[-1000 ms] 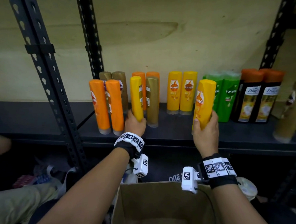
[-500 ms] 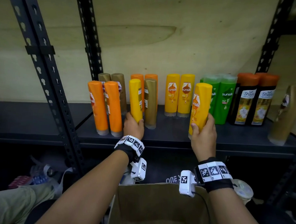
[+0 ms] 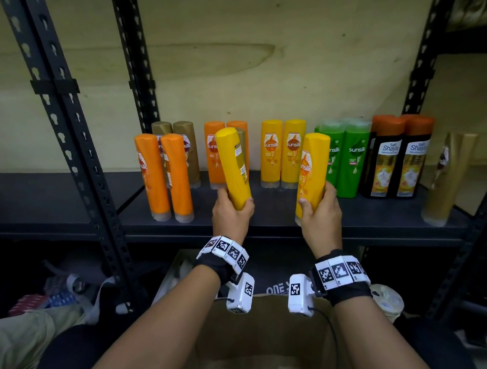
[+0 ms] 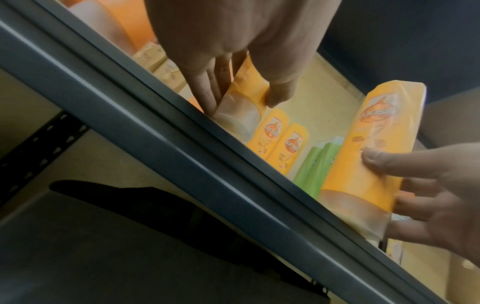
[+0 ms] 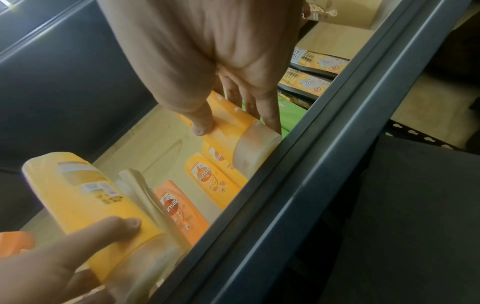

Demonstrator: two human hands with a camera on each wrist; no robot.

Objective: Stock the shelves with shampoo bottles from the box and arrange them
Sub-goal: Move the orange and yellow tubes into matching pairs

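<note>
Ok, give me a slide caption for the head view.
Each hand, left hand and right hand, holds a yellow bottle at the shelf.

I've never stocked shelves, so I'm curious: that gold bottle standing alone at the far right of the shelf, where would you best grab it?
Judging by its pose, grip the gold bottle around its lower body, coming from the front. It stands cap-down and leaning, with open shelf before it.

Shop stockroom, slotted metal shelving point(image 3: 263, 222), branded shampoo bottles point(image 3: 282, 152)
</note>
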